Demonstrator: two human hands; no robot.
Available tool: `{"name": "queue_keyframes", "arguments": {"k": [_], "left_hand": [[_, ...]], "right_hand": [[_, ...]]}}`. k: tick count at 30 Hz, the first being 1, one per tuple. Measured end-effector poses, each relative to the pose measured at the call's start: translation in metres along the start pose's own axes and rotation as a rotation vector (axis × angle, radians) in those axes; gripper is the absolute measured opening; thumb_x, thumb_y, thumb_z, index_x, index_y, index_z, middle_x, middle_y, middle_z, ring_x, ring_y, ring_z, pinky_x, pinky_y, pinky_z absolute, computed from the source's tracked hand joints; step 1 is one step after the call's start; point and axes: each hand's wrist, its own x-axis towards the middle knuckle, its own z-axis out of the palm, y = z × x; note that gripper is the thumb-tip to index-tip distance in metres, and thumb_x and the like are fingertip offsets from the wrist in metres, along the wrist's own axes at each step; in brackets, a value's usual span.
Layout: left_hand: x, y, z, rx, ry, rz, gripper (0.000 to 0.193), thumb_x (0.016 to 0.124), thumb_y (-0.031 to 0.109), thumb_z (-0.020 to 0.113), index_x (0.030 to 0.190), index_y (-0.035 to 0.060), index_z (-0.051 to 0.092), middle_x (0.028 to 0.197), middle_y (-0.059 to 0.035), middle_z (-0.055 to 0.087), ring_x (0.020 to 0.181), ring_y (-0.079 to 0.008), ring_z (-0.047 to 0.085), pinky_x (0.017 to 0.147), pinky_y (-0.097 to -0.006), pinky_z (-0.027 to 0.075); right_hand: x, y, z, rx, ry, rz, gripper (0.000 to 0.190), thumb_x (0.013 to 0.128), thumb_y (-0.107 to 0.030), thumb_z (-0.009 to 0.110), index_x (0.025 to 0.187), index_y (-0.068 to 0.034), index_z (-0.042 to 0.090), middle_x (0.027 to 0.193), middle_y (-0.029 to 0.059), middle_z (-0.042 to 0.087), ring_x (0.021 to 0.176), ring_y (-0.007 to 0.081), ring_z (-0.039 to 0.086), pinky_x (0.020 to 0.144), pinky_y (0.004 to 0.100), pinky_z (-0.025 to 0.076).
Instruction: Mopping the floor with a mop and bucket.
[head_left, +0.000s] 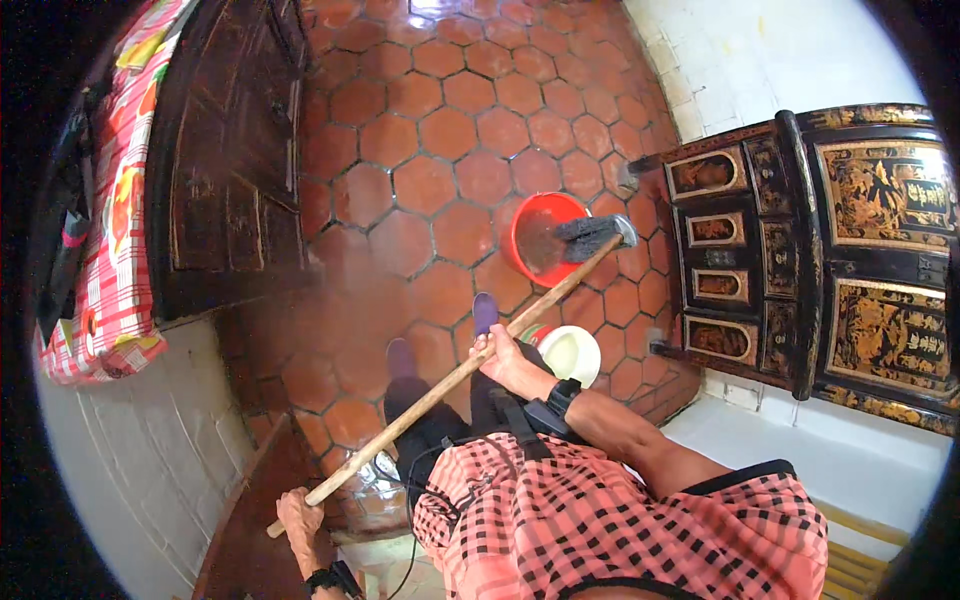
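Note:
A long wooden mop handle (420, 414) runs slantwise across my body. Near its lower-left end my left hand (300, 517) grips it; my right hand (496, 355) holds it around the middle. At the far end, a grey string mop head (592, 234) hangs over the rim of a red plastic bucket (514, 238). The bucket contains murky brownish water (538, 244). Close to my right forearm stands a white bucket (589, 352) with pale liquid inside.
Hexagonal terracotta tiles (427, 184) cover the floor, shiny in places. A dark carved cabinet (716, 259) with gold decoration stands at right, by a white wall (810, 60). Dark wooden furniture (225, 150) with a red checked cloth (127, 210) lines the left. A wooden board (255, 502) is beside my left hand.

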Motion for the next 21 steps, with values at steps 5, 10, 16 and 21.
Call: {"name": "queue_keyframes", "arguments": {"k": [5,10,16,21], "left_hand": [[0.001,0.010,-0.024,0.061,0.002,-0.018,0.017,0.058,0.015,0.060,0.073,0.0068,0.063,0.069,-0.0163,0.059,0.067,-0.0322,0.057,0.062,-0.0387,0.045],[0.003,0.046,-0.106,0.187,0.183,-0.022,0.014,0.052,0.005,0.055,0.066,0.0076,0.054,0.063,-0.0110,0.052,0.069,-0.0300,0.049,0.065,-0.0393,0.037],[0.005,0.172,-0.229,0.418,0.420,0.062,0.013,0.053,-0.001,0.051,0.063,0.0046,0.045,0.065,-0.0126,0.048,0.074,-0.0299,0.045,0.072,-0.0387,0.035],[0.034,0.289,-0.235,0.567,0.393,0.136,0.010,0.056,0.000,0.052,0.063,0.0058,0.046,0.063,-0.0113,0.049,0.075,-0.0258,0.047,0.074,-0.0366,0.035]], "right_hand": [[0.009,-0.003,0.012,0.027,0.029,0.041,0.016,0.080,-0.017,0.043,0.067,-0.011,0.034,0.051,0.0024,0.038,0.042,0.0160,0.039,0.048,0.0328,0.038],[0.033,-0.013,0.030,0.077,-0.009,0.109,0.019,0.081,-0.017,0.043,0.063,-0.011,0.038,0.050,0.0031,0.040,0.045,0.0167,0.041,0.050,0.0300,0.036],[0.052,-0.050,0.058,0.247,-0.133,0.217,0.015,0.080,-0.009,0.044,0.066,-0.009,0.038,0.053,0.0016,0.041,0.047,0.0144,0.041,0.051,0.0309,0.038],[0.086,-0.100,0.048,0.259,-0.053,0.107,0.009,0.080,-0.010,0.045,0.073,-0.007,0.040,0.055,0.0045,0.044,0.050,0.0178,0.043,0.053,0.0320,0.041]]}}
